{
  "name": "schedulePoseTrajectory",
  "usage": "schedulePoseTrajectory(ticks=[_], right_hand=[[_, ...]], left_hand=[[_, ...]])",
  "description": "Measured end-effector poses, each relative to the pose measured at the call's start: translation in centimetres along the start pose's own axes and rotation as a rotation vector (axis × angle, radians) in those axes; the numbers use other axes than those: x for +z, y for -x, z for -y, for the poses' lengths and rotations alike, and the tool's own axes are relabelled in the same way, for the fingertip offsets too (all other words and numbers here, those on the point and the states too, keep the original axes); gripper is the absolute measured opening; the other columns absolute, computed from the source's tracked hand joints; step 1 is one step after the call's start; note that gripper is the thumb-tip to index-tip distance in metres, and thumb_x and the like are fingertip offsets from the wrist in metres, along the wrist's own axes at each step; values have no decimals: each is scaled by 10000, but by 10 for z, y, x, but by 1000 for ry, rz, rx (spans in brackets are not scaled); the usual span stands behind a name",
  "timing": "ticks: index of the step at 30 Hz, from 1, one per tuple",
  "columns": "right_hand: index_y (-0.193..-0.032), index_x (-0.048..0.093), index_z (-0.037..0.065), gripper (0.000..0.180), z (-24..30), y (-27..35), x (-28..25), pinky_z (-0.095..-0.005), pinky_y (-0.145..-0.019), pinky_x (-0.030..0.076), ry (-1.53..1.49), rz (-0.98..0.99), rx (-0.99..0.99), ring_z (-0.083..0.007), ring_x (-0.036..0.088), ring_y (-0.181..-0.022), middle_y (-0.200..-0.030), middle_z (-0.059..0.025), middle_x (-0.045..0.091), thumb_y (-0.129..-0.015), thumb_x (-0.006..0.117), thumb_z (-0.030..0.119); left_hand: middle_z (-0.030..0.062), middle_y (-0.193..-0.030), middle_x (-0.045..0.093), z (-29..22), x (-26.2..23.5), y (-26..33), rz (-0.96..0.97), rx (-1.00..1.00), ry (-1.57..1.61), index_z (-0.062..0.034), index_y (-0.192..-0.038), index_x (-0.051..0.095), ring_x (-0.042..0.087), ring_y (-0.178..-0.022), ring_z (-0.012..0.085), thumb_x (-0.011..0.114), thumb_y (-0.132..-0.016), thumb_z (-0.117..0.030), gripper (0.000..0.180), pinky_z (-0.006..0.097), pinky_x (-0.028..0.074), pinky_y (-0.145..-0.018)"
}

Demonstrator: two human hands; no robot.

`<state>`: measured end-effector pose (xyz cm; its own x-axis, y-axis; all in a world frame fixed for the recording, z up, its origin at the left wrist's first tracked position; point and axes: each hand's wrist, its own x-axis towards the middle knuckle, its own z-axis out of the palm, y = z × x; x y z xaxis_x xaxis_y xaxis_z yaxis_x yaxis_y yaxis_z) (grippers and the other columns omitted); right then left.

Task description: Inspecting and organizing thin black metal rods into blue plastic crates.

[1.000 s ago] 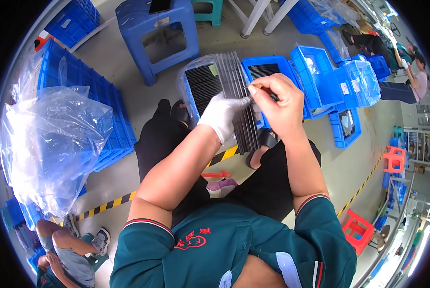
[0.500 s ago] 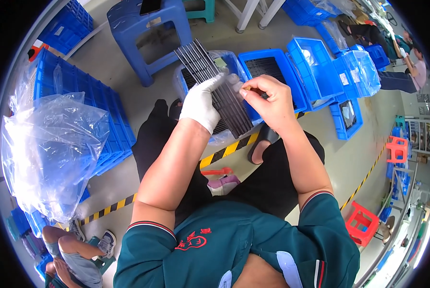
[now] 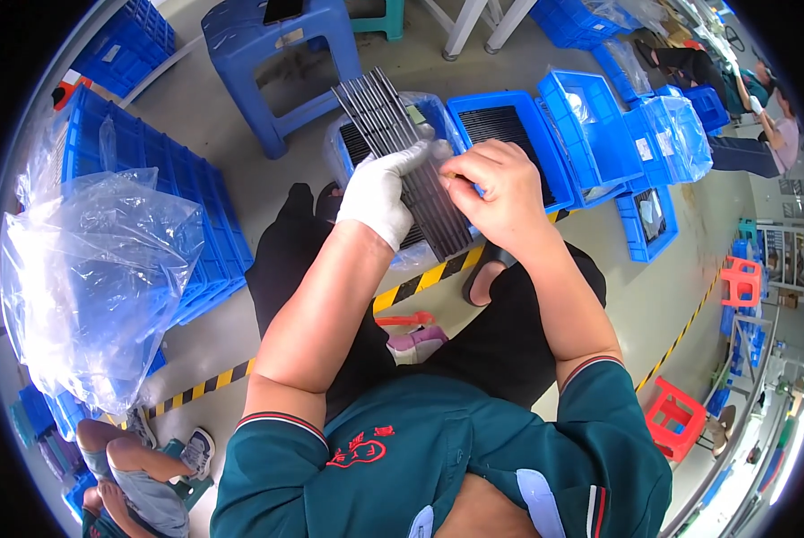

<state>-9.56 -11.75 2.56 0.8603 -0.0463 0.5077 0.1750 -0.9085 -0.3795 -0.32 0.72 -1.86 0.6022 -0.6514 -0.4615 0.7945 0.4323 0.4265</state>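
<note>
Grey floor (image 3: 406, 67) carries a bin (image 3: 434, 108). Dark strips (image 3: 377, 112) overlap its far edge, clasped in your left hand (image 3: 377, 195); your right hand (image 3: 502, 193)'s grip is pinched, contents unclear.

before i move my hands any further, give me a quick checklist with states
1. Left hand gripping the dark strips: ok, thumb across them.
2. Both hands gloved: not ok, right hand is bare.
3. Right hand holding something: cannot tell, too small.
4. Blue bin beyond right hand open on top: ok, more strips visible inside.
5. Strips clear of blue stool: cannot tell, depth unclear.
</note>
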Motion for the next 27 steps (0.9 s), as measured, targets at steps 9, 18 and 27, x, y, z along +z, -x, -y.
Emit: schedulePoseTrajectory(ticks=[9, 18, 27], right_hand=[[-792, 676, 11, 49, 9, -3, -12, -253, -611, 471, -213, -66, 172, -120, 598, -678, -752, -49, 641, -768, 717, 21], [-805, 675, 14, 70, 0, 1, 0, -270, -614, 465, -270, 44, 264, -146, 605, -660, -745, -58, 644, -753, 719, 33], [-686, 618, 105, 104, 9, -3, 9, -347, -645, 434, 132, 3, -112, -216, 587, -683, -675, -13, 606, -644, 713, 95]], left_hand=[[132, -961, 678, -5, 11, 8, -71, -31, -19, -8, -1038, 645, 656, -876, 255, 523, -932, -74, 175, 375, 543, -814], [126, -970, 679, -5, 10, 7, -63, -33, 14, -7, -1092, 611, 658, -877, 261, 542, -927, -78, 193, 383, 535, -802], [153, -919, 681, 4, 1, 1, -63, 65, 5, 12, -1034, 619, 665, -842, 270, 610, -877, -45, 166, 376, 532, -767]])
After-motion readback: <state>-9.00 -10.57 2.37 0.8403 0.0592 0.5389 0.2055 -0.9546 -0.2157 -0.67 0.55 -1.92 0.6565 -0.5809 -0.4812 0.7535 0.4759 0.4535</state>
